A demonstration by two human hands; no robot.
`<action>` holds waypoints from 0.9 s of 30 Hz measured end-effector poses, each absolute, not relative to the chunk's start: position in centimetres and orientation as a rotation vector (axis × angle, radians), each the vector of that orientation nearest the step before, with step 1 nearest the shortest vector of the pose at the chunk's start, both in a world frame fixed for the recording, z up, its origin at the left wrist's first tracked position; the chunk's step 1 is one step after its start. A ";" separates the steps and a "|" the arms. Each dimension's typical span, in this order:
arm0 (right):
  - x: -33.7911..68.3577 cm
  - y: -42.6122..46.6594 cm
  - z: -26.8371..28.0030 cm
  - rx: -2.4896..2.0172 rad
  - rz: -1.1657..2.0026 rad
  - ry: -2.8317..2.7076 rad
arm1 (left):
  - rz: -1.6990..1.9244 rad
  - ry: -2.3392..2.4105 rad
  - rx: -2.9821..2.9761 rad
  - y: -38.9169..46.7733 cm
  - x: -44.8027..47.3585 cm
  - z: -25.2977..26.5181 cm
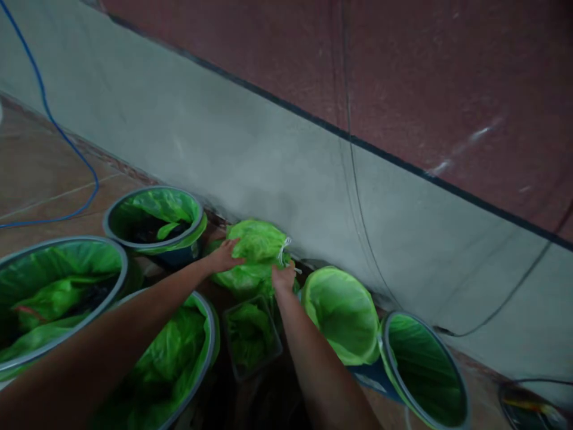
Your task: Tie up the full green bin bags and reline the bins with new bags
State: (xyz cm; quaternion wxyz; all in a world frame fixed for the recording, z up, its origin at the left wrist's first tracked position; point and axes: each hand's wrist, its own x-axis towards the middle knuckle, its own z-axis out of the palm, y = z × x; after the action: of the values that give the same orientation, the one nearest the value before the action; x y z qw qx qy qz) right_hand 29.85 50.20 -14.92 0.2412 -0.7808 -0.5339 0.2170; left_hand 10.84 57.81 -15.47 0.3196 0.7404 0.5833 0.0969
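Observation:
A bright green mesh bag [258, 240] with a white drawstring [283, 251] at its right end lies bunched near the foot of the wall. My left hand [225, 255] grips its left side, with thumb and finger apart over the green mesh. At the right end, below the drawstring, my right hand [283, 277] is closed on the bag; its fingertips are partly hidden. Just below the bag is a clear square container [239, 373] with green mesh inside. What lies under the bag is hidden.
Round bins lined with green mesh stand on both sides: several at left, including one with a grey rim [154, 189], and a pale-lined bin [340, 310] and a darker bin [425, 358] at right. A blue hose [67, 140] crosses the floor. The wall [224, 137] rises behind.

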 end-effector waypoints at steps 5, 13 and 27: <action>29.1 51.9 -15.1 -2.153 0.330 -1.624 | 0.080 1.621 2.096 59.2 13.3 -17.3; 32.0 56.9 -22.9 -2.099 0.821 -1.988 | -0.259 1.451 2.342 60.3 15.4 -19.7; 27.9 43.6 -21.9 -2.211 0.982 -2.061 | 0.081 1.471 2.171 54.3 15.3 -14.7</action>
State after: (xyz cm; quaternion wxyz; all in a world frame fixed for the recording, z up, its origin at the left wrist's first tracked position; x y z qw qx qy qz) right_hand 27.89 43.62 -21.92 -0.0186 -0.6955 -0.6484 0.3090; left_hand 15.30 54.33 -14.70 0.2560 0.8000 0.5418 0.0300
